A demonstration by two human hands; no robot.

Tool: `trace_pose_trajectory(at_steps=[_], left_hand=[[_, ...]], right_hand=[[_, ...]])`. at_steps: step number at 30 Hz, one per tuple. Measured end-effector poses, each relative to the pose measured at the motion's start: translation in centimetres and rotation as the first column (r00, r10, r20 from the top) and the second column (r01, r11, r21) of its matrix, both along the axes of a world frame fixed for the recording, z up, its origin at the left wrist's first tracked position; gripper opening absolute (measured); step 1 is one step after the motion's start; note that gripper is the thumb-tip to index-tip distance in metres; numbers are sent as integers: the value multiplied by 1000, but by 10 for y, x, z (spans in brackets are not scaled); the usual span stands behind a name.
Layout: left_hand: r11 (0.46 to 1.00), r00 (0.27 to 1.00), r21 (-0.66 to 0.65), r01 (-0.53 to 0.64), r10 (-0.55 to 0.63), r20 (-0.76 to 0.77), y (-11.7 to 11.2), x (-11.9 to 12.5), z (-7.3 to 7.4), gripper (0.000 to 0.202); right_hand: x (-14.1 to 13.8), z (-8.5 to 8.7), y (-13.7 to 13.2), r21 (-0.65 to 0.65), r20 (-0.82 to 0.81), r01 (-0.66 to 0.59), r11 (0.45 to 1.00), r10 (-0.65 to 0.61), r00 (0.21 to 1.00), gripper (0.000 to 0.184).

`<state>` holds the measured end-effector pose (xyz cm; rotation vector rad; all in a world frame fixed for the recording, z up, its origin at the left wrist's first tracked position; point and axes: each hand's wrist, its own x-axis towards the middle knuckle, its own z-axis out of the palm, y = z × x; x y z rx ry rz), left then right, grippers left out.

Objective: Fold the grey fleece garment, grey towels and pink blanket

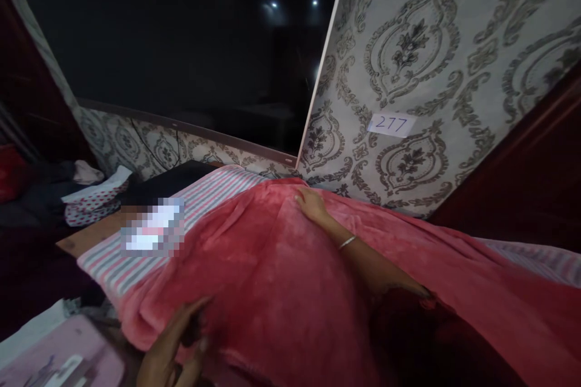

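Observation:
A thick red plush blanket (272, 254) is spread in front of me, with soft folds running across it. At its far edge, near the wall, my right hand (312, 204) lies on the fabric, fingers stretched out and a bracelet on the wrist. Lower down, by the near left edge, my left hand (177, 344) is slightly blurred, its thumb and fingers apart over the blanket with nothing visible between them. Beneath the blanket, a striped pink, grey and white cloth (209, 190) shows on the left.
A pixelated object (154, 227) rests on the striped cloth. A large dark television (181, 42) hangs above, beside a paper label (391, 124) reading 277. Several clothes and a dotted cloth (93, 208) lie left. A pink stool-like surface (68, 351) holds small items.

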<state>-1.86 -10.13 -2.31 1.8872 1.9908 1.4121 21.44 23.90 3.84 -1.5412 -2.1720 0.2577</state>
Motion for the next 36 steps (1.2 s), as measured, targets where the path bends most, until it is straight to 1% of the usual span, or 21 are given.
trace_pose_trajectory(at_steps=[2,3,5,7,9,11,13,16,19,21,23,25,28,30,32,34,36], left_hand=[[997,995,30,68,-66,-68,17,14,19,40],[992,985,35,123,-118,-123,26,26,25,42],[974,929,7,228,-216,-302,44,50,27,50],[956,842,-53,289,-280,-461,57,71,19,65],[949,786,-112,295,-307,-537,64,80,4,75],[949,767,-154,274,-312,-561,66,80,-11,76],[951,763,-172,259,-310,-567,65,74,-23,74],[950,751,-163,265,-309,-583,65,68,-30,73],[952,734,-144,271,-302,-608,68,68,-29,70],[950,725,-158,268,-307,-616,70,68,-26,68],[944,721,-197,265,-330,-609,71,67,-21,65],[930,723,-255,266,-367,-586,72,66,-13,64],[911,742,-310,271,-403,-537,72,74,5,63],[907,752,-292,304,-417,-511,71,91,18,59],[882,732,-270,386,-471,-492,67,119,30,53],[823,668,-297,485,-568,-481,60,149,36,54],[759,596,-372,534,-650,-471,53,176,36,60]], right_hand=[[3,2,-18,6,78,-56,998,56,995,52],[3,2,-27,-4,131,-88,996,88,987,55],[0,-2,-41,-38,234,-147,988,152,960,59],[-4,-9,-49,-81,281,-187,979,203,938,60],[-5,-16,-52,-116,283,-202,972,227,932,61],[-5,-24,-51,-136,275,-200,970,231,933,60],[-3,-30,-48,-128,268,-193,973,222,938,60],[-2,-34,-45,-95,244,-195,976,213,946,58],[-4,-30,-46,-85,212,-192,978,206,955,55],[-1,-23,-48,-88,207,-197,976,211,955,53],[10,-12,-52,-85,223,-191,978,205,953,54],[33,-3,-55,-88,240,-146,985,163,957,55],[82,3,-62,-110,243,-23,994,50,969,55],[113,3,-68,-113,271,52,992,-20,962,56],[133,0,-74,-107,287,81,991,-47,957,58],[141,-3,-78,-103,285,73,992,-41,958,60],[141,-9,-80,-110,288,64,992,-30,957,60]])
